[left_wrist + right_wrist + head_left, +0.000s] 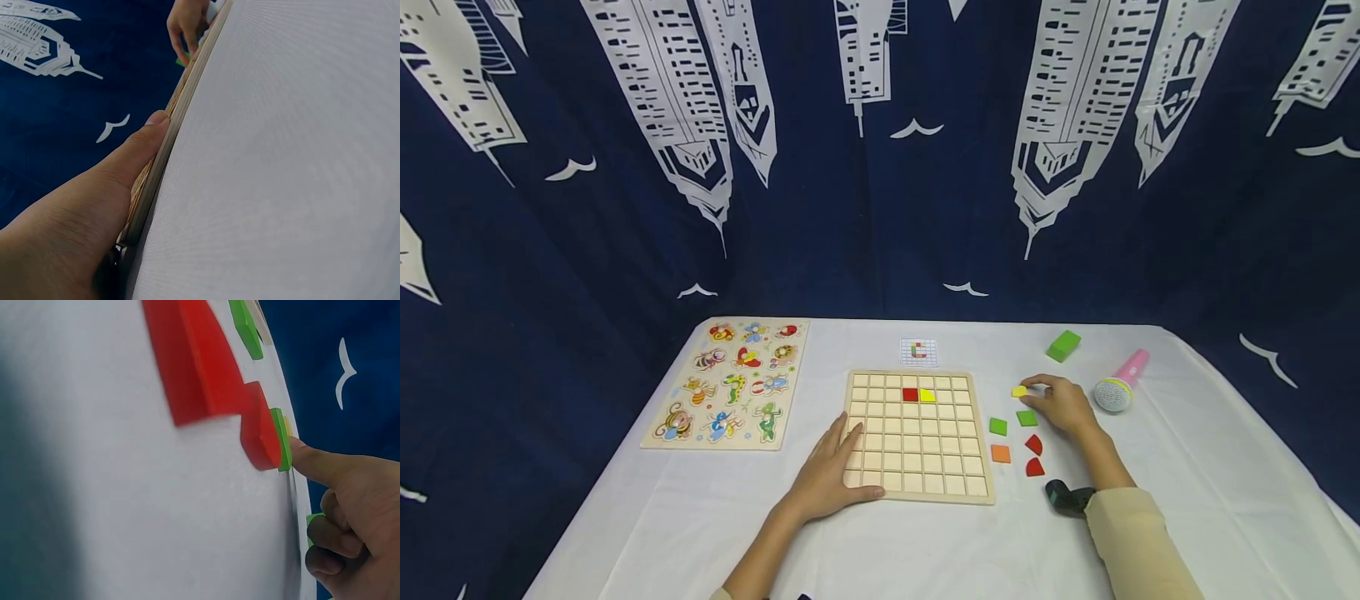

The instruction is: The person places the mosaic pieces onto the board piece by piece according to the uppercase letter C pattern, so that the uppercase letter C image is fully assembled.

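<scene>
Head: right hand [1065,404] pinches one yellow piece [1018,391] near two wedges [1034,445]

No words, labels, brands or numbers can be read. The one sign that can be made out stands on a card [930,358] by the middle of the table's [700,517] far edge: a small figure of coloured squares, red and green among them, on a printed grid. Its outline looks roughly like a C, open to the right; the finer marks are too small to tell.
</scene>
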Tool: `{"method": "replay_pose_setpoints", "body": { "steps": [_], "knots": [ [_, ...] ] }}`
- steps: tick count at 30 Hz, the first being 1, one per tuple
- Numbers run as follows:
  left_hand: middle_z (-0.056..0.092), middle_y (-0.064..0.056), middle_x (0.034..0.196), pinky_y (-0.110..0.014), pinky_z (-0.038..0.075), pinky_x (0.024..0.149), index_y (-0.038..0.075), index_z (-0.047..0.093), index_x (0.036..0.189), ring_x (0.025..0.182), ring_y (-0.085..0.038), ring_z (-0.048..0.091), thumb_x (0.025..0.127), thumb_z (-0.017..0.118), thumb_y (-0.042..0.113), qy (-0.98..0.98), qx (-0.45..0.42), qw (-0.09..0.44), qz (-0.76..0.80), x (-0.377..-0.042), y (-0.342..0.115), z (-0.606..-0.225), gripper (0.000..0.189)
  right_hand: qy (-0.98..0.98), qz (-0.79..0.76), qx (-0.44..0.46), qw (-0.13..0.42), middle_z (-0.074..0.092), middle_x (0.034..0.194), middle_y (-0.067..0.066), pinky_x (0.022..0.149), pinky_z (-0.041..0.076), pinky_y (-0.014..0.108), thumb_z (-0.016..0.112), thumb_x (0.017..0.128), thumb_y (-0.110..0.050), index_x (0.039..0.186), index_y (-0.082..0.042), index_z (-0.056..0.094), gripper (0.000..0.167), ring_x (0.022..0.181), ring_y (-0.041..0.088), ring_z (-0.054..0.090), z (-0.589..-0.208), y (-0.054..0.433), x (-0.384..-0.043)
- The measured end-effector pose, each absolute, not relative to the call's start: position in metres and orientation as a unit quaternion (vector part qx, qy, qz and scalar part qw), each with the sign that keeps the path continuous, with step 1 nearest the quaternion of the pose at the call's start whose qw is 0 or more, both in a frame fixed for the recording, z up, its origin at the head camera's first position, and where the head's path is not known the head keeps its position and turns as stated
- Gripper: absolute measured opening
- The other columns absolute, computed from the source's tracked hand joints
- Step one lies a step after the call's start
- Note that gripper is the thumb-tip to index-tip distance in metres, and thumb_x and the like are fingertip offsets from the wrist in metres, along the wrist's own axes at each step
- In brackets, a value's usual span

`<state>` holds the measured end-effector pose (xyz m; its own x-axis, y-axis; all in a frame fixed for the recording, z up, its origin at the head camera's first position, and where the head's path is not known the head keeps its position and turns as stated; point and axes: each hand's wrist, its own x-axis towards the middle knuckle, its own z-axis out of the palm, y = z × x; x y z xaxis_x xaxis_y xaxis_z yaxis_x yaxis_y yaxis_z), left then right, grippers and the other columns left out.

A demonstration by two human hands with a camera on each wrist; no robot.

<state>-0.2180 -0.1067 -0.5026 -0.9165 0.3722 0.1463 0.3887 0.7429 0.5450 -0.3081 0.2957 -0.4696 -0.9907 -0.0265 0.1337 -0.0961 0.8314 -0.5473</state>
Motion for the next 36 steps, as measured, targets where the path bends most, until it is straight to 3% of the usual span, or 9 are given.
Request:
{"method": "replay_pose_setpoints", "body": {
  "steps": [7, 18, 28, 36],
  "knots": [
    [0.005, -0.014, 0.153, -0.056, 0.021, 0.104, 0.012, 0.026, 0.147, 0.136, -0.039, 0.013, 0.064, 0.06, 0.075, -0.932, -0.202, 0.015, -0.3, -0.218, -0.107, -0.503, 0.109, -0.952, 0.28, 0.058, 0.105, 0.036, 0.055, 0.001, 0.043, 0.026, 0.027, 0.073, 0.079, -0.02, 0.108, -0.007, 0.066, 0.032, 0.049, 0.015, 0.031, -0.457, 0.274, -0.306],
    [0.005, -0.015, 0.153, -0.055, 0.021, 0.105, 0.012, 0.025, 0.147, 0.136, -0.038, 0.012, 0.065, 0.059, 0.076, -0.934, -0.205, 0.017, -0.293, -0.217, -0.107, -0.502, 0.109, -0.934, 0.302, 0.116, 0.155, 0.033, 0.051, -0.003, 0.04, 0.023, 0.024, 0.076, 0.076, -0.025, 0.104, -0.008, 0.068, 0.033, 0.045, 0.01, 0.026, -0.436, 0.186, -0.305],
    [0.005, -0.015, 0.153, -0.056, 0.023, 0.103, 0.013, 0.025, 0.147, 0.136, -0.039, 0.013, 0.066, 0.059, 0.075, -0.934, -0.203, 0.011, -0.293, -0.217, -0.107, -0.502, 0.108, -0.929, 0.329, 0.136, 0.102, 0.035, 0.05, -0.002, 0.038, 0.021, 0.02, 0.073, 0.081, -0.025, 0.106, -0.01, 0.068, 0.03, 0.04, 0.008, 0.023, -0.452, 0.123, -0.314],
    [0.004, -0.013, 0.154, -0.054, 0.023, 0.104, 0.014, 0.024, 0.147, 0.137, -0.037, 0.012, 0.067, 0.058, 0.075, -0.936, -0.201, 0.009, -0.289, -0.218, -0.107, -0.501, 0.107, -0.938, 0.312, 0.134, 0.074, 0.045, 0.056, -0.002, 0.042, 0.028, 0.023, 0.074, 0.078, -0.026, 0.105, -0.013, 0.069, 0.03, 0.045, 0.01, 0.031, -0.46, 0.104, -0.317]
  ]
}}
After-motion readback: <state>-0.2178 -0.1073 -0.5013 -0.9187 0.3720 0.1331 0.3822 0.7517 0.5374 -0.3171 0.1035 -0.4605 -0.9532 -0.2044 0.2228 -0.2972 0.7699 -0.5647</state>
